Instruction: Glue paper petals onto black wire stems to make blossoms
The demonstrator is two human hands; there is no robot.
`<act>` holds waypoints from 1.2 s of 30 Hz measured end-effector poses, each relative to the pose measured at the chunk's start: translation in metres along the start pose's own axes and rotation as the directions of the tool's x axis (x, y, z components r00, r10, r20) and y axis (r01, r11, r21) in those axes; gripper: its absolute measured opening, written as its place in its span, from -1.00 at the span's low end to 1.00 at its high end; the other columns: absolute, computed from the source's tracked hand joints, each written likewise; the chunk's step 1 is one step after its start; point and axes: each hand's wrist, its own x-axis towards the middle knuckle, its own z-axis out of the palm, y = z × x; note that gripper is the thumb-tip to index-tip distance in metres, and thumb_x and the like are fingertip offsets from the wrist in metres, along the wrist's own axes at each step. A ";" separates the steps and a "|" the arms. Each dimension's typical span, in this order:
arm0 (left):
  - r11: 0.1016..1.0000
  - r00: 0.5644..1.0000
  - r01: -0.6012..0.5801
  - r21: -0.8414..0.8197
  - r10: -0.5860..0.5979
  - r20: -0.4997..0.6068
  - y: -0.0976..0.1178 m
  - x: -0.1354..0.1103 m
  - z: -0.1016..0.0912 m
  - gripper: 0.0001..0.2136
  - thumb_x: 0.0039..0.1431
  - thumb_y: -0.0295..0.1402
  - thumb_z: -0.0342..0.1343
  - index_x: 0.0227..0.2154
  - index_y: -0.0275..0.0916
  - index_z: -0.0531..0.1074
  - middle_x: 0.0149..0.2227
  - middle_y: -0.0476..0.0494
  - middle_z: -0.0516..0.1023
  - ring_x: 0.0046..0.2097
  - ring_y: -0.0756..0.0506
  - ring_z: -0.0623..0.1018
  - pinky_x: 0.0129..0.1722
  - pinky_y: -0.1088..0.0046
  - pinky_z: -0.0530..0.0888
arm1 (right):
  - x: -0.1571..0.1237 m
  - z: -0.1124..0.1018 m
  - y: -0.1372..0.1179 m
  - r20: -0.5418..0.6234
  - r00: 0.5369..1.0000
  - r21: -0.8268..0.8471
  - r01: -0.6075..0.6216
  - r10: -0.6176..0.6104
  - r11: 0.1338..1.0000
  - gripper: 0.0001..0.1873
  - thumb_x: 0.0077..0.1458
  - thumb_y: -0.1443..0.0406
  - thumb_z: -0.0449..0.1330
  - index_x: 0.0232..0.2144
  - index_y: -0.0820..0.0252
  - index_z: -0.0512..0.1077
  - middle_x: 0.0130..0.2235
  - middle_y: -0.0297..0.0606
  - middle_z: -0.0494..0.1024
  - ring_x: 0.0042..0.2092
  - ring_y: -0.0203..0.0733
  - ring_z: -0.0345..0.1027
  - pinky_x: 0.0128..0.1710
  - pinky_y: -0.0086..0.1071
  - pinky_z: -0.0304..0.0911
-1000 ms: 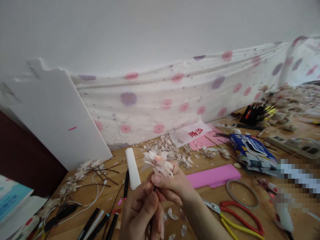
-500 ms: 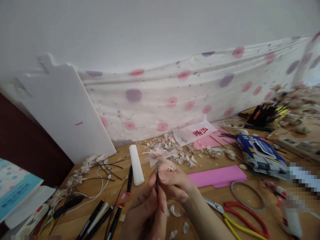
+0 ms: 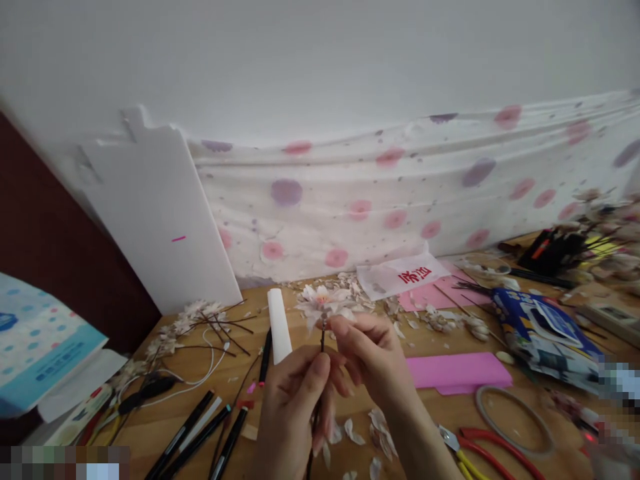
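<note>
A pale pink-white artificial flower (image 3: 324, 301) with a pinkish-orange centre stands upright on a dark, thin stem (image 3: 323, 341). My left hand (image 3: 296, 400) is closed around this stem, thumb pressed over it below the bloom. At the base of the petals, the thumb and forefinger of my right hand (image 3: 373, 350) are pinched together; its other fingers curl beneath. Whatever small piece may lie between those fingertips is too small to make out. Loose petals (image 3: 383, 430) are scattered on the table below my hands.
A petal pile lies behind the flower. On the left are a white paper roll (image 3: 279, 325), black markers (image 3: 230, 443) and flowered twigs (image 3: 190, 323). Pink crepe paper (image 3: 460, 371), a tape ring (image 3: 543, 430), red-and-yellow-handled scissors (image 3: 483, 447) and a blue packet (image 3: 545, 330) lie on the right.
The view has turned a little to the left. My right hand has opened out sideways from the stem, and the flower now shows more clearly, with less blur.
</note>
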 end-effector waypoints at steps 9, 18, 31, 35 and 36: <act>0.929 0.939 -0.060 0.366 0.177 -0.296 0.001 -0.001 0.019 -0.68 0.05 -0.01 0.36 -0.39 -0.20 0.68 -0.55 -0.04 0.57 -0.68 0.15 0.35 -0.74 0.76 0.23 | -0.006 0.009 -0.012 -0.170 0.981 -0.100 0.078 -0.095 0.992 -0.65 -0.12 0.24 0.50 -0.64 0.18 0.39 -0.70 -0.55 0.19 -0.65 -0.50 -0.09 -0.67 -0.54 -0.08; 0.992 0.987 0.125 0.011 -0.125 0.099 -0.003 0.000 0.004 -0.71 0.21 -0.09 0.27 -0.34 -0.25 0.61 -0.53 -0.12 0.66 -0.75 0.14 0.34 -0.80 0.75 0.19 | 0.006 -0.010 -0.002 -0.017 0.999 0.042 -0.042 0.043 0.998 -0.59 -0.25 0.07 0.54 -0.67 0.19 0.47 -0.73 -0.51 0.24 -0.67 -0.47 -0.08 -0.67 -0.47 -0.26; 0.765 0.738 0.529 -0.368 -0.201 0.644 -0.001 0.007 -0.008 -0.87 0.28 -0.24 0.24 -0.36 -0.12 0.62 -0.78 0.18 0.30 -0.80 0.12 0.13 -0.71 0.67 0.31 | 0.011 0.000 0.015 0.252 0.942 0.120 -0.256 0.220 0.959 -0.42 -0.25 -0.20 0.43 -0.59 0.19 0.51 -0.85 -0.64 -0.02 -0.75 -0.49 -0.27 -0.69 -0.50 -0.25; 0.882 0.917 0.332 -0.335 -0.217 0.336 0.012 0.000 -0.004 -0.88 0.13 -0.22 0.38 -0.35 -0.13 0.67 -0.63 0.09 0.51 -0.76 0.20 0.23 -0.72 0.73 0.23 | 0.019 -0.008 0.007 0.104 0.984 -0.006 -0.142 0.142 0.990 -0.45 -0.16 -0.11 0.46 -0.64 0.20 0.40 -0.81 -0.64 -0.02 -0.70 -0.50 -0.26 -0.67 -0.51 -0.25; 0.921 0.955 0.259 -0.291 -0.199 0.219 0.013 -0.001 -0.003 -0.85 0.07 -0.20 0.42 -0.36 -0.15 0.68 -0.59 0.06 0.55 -0.73 0.20 0.29 -0.71 0.73 0.22 | 0.016 -0.013 0.002 0.038 0.995 -0.043 -0.085 0.087 0.995 -0.45 -0.10 -0.09 0.44 -0.65 0.18 0.34 -0.79 -0.65 -0.02 -0.69 -0.50 -0.25 -0.66 -0.51 -0.26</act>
